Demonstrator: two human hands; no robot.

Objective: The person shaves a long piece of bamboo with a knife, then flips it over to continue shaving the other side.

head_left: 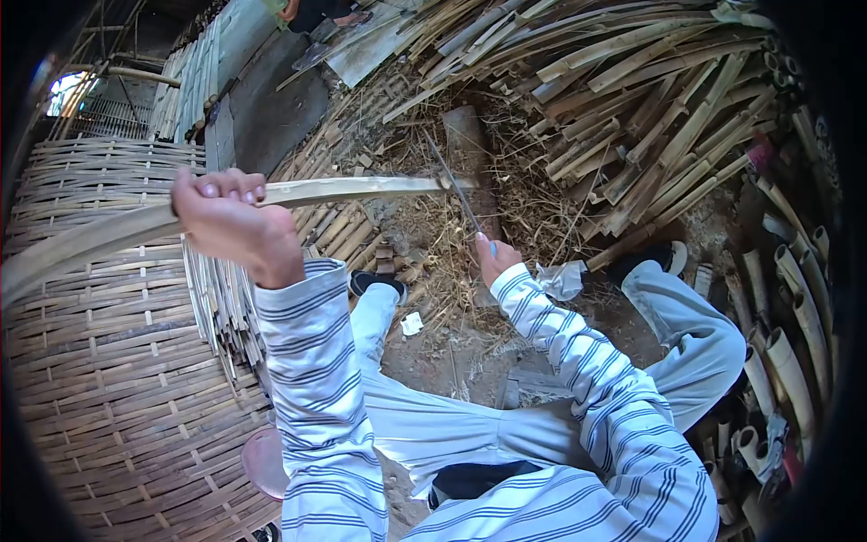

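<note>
My left hand (pixel 237 221) is closed around a long pale bamboo strip (pixel 361 187), which runs from the lower left edge of view to the middle. My right hand (pixel 496 256) grips the handle of a knife (pixel 462 199) with a long narrow blade pointing up and left. At the strip's far end the blade crosses it, the two overlapping in this view. Beneath them lies a wooden block (pixel 468 149) among shavings.
Split bamboo pieces (pixel 632 117) are heaped at the upper right, and cut bamboo tubes (pixel 790 361) stand on the right. A woven bamboo mat (pixel 99 361) fills the left side. Shavings (pixel 442 280) litter the ground between my feet. Another person's foot (pixel 352 18) shows at the top.
</note>
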